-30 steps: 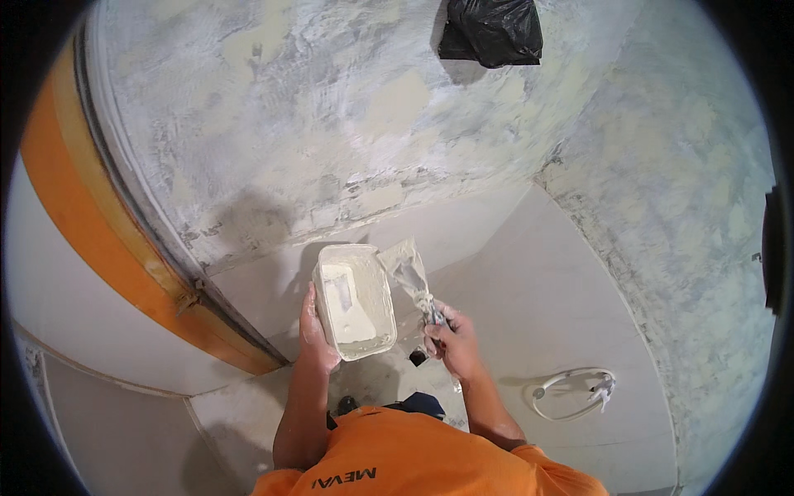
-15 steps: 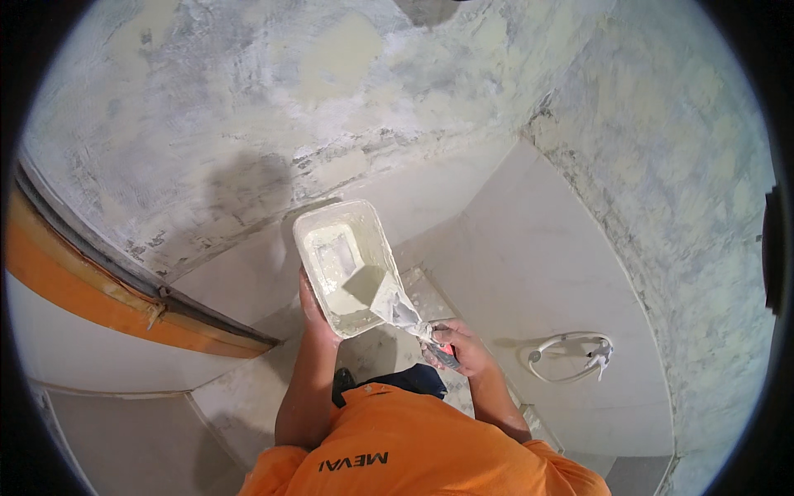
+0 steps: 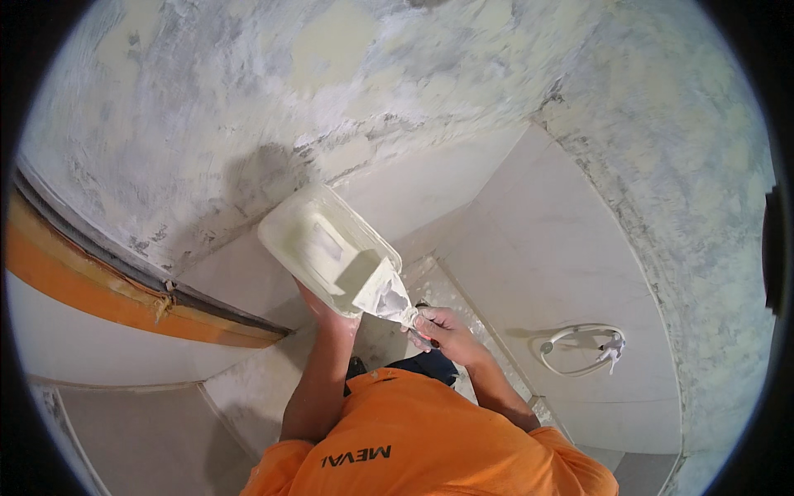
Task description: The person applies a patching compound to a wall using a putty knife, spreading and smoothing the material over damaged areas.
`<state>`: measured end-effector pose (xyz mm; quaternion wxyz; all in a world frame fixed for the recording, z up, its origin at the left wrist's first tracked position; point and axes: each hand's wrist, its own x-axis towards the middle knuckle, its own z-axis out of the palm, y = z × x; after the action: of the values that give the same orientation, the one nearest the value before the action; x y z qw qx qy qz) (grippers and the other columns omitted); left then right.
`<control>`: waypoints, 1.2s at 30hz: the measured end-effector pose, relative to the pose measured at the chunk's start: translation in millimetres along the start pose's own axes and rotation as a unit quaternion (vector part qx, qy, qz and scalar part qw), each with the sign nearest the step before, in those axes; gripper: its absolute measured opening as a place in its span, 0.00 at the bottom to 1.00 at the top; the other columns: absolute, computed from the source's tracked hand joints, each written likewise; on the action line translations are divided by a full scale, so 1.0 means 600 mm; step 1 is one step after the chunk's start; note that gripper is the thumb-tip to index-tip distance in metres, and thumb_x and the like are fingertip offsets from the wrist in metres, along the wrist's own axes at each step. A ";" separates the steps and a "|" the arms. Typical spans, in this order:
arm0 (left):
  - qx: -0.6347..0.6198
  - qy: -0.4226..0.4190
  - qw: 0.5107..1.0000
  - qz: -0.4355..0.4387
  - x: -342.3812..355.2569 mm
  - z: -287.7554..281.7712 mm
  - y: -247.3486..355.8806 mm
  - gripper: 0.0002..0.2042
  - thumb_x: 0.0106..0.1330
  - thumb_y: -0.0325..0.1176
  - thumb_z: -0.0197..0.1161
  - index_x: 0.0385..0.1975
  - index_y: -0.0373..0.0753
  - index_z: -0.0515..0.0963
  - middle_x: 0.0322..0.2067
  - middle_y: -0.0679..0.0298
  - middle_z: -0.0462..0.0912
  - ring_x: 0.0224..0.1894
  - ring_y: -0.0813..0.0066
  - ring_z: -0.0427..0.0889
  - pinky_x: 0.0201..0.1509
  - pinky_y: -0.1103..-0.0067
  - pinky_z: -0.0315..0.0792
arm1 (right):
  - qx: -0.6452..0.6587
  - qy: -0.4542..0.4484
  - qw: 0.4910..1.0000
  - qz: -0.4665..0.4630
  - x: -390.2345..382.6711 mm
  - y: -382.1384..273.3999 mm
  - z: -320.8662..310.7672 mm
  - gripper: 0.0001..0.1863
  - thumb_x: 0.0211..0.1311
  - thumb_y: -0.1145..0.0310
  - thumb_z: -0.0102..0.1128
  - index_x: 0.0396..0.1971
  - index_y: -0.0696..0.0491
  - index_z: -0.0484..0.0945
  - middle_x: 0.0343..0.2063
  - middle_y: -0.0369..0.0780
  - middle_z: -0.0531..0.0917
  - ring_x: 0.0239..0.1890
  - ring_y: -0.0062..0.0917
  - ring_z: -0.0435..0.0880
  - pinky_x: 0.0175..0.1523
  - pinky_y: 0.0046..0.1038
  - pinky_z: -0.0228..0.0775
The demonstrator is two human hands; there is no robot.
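My left hand point(image 3: 321, 308) grips a white rectangular tub point(image 3: 275, 235) from its near left side; most of the fingers are hidden beneath it. Pale, creamy filler point(image 3: 313, 263) coats the inside of the tub, which tilts. A putty knife point(image 3: 385, 291) is in my right hand point(image 3: 444, 330), the fingers closed round its red and dark handle. Its broad blade, smeared with filler, lies over the tub's near right corner and points inward. Whether the blade touches the rim, I cannot tell.
Ahead rises a wall point(image 3: 207, 107) patched with filler, above smooth pale panels point(image 3: 571, 248). A white hose with a spray head point(image 3: 610, 349) hangs on the right. An orange-edged frame point(image 3: 124, 293) curves along the left.
The tub has tipped and swung to the left at its far end. My right hand and the putty knife have shifted slightly left and farther away, the blade still over the tub's corner.
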<state>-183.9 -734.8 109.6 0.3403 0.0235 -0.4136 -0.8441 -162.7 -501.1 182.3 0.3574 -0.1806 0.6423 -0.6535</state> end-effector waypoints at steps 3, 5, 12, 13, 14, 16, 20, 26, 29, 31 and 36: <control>-0.010 0.013 1.000 0.012 -0.005 0.002 0.021 0.35 0.74 0.50 0.58 0.75 0.41 0.56 0.68 0.55 0.68 0.68 0.59 0.73 0.68 0.59 0.76 | -0.003 -0.022 1.000 -0.015 -0.007 0.015 -0.003 0.20 0.81 0.54 0.51 0.41 0.57 0.80 0.23 0.30 0.73 0.24 0.14 0.69 0.33 0.21 0.60; -0.039 0.026 0.999 0.026 -0.001 0.010 0.040 0.35 0.74 0.53 0.57 0.75 0.42 0.56 0.69 0.56 0.67 0.69 0.59 0.72 0.68 0.59 0.75 | -0.004 0.001 1.000 0.002 -0.016 0.050 -0.016 0.19 0.81 0.55 0.52 0.40 0.57 0.80 0.23 0.29 0.72 0.25 0.14 0.68 0.33 0.20 0.59; -0.142 0.067 0.986 -0.052 0.007 0.017 0.086 0.36 0.74 0.63 0.47 0.77 0.51 0.56 0.71 0.62 0.66 0.71 0.58 0.69 0.70 0.54 0.72 | 0.016 0.118 0.992 -0.041 -0.048 0.024 -0.026 0.13 0.80 0.60 0.52 0.41 0.55 0.79 0.29 0.29 0.74 0.29 0.13 0.68 0.36 0.19 0.61; -0.139 0.069 0.986 -0.055 0.007 0.018 0.089 0.36 0.74 0.63 0.47 0.77 0.52 0.56 0.71 0.62 0.66 0.71 0.58 0.69 0.71 0.54 0.71 | 0.014 0.108 0.992 -0.059 -0.042 0.022 -0.033 0.13 0.80 0.60 0.54 0.42 0.55 0.78 0.29 0.30 0.74 0.31 0.13 0.70 0.38 0.19 0.63; -0.140 0.067 0.986 -0.055 0.006 0.019 0.092 0.36 0.74 0.63 0.47 0.77 0.52 0.56 0.71 0.62 0.66 0.71 0.58 0.69 0.71 0.54 0.71 | 0.013 0.108 0.992 -0.060 -0.036 0.015 -0.031 0.13 0.80 0.60 0.54 0.42 0.55 0.78 0.29 0.30 0.74 0.31 0.13 0.70 0.38 0.19 0.63; -0.137 0.039 0.987 -0.079 0.002 0.023 0.100 0.37 0.74 0.65 0.46 0.77 0.52 0.56 0.72 0.62 0.64 0.72 0.56 0.68 0.71 0.53 0.70 | -0.011 0.127 0.987 -0.102 -0.024 -0.006 -0.015 0.15 0.79 0.59 0.54 0.47 0.57 0.79 0.30 0.30 0.74 0.32 0.14 0.70 0.38 0.20 0.64; -0.116 0.089 0.978 -0.149 -0.008 0.033 0.120 0.37 0.74 0.68 0.44 0.77 0.52 0.56 0.73 0.62 0.62 0.72 0.55 0.67 0.71 0.53 0.70 | -0.091 0.184 0.968 -0.142 -0.008 -0.018 0.007 0.14 0.79 0.58 0.52 0.44 0.55 0.77 0.27 0.29 0.69 0.30 0.15 0.65 0.36 0.22 0.60; -0.191 0.082 0.952 -0.223 -0.009 0.028 0.129 0.41 0.74 0.71 0.39 0.78 0.51 0.54 0.75 0.60 0.58 0.74 0.55 0.63 0.75 0.54 0.63 | -0.205 0.217 0.944 -0.141 -0.007 0.004 0.011 0.21 0.77 0.61 0.58 0.59 0.61 0.78 0.46 0.46 0.82 0.49 0.29 0.78 0.60 0.30 0.68; -0.194 0.068 0.956 -0.207 -0.014 0.031 0.134 0.42 0.73 0.72 0.38 0.79 0.50 0.52 0.75 0.60 0.57 0.75 0.55 0.62 0.76 0.56 0.60 | -0.255 0.239 0.924 -0.155 -0.008 0.009 0.021 0.20 0.76 0.63 0.58 0.58 0.61 0.78 0.44 0.47 0.82 0.47 0.31 0.79 0.57 0.30 0.69; -0.190 0.067 0.961 -0.188 -0.016 0.027 0.130 0.42 0.73 0.72 0.39 0.79 0.48 0.53 0.75 0.60 0.57 0.75 0.55 0.61 0.76 0.58 0.60 | -0.271 0.225 0.924 -0.152 -0.011 -0.009 0.037 0.19 0.75 0.66 0.57 0.57 0.62 0.77 0.42 0.48 0.81 0.45 0.35 0.79 0.57 0.31 0.69; -0.196 0.056 0.958 -0.204 -0.024 0.042 0.142 0.43 0.73 0.72 0.39 0.79 0.48 0.52 0.76 0.60 0.56 0.75 0.55 0.60 0.76 0.58 0.59 | -0.285 0.252 0.908 -0.176 -0.008 -0.006 0.060 0.18 0.73 0.69 0.57 0.57 0.63 0.77 0.41 0.49 0.79 0.44 0.37 0.78 0.55 0.32 0.70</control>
<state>-133.6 -745.4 183.7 0.1820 0.0878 -0.2070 -0.9572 -135.2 -523.8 190.9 -0.0037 -0.2139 0.8280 -0.5183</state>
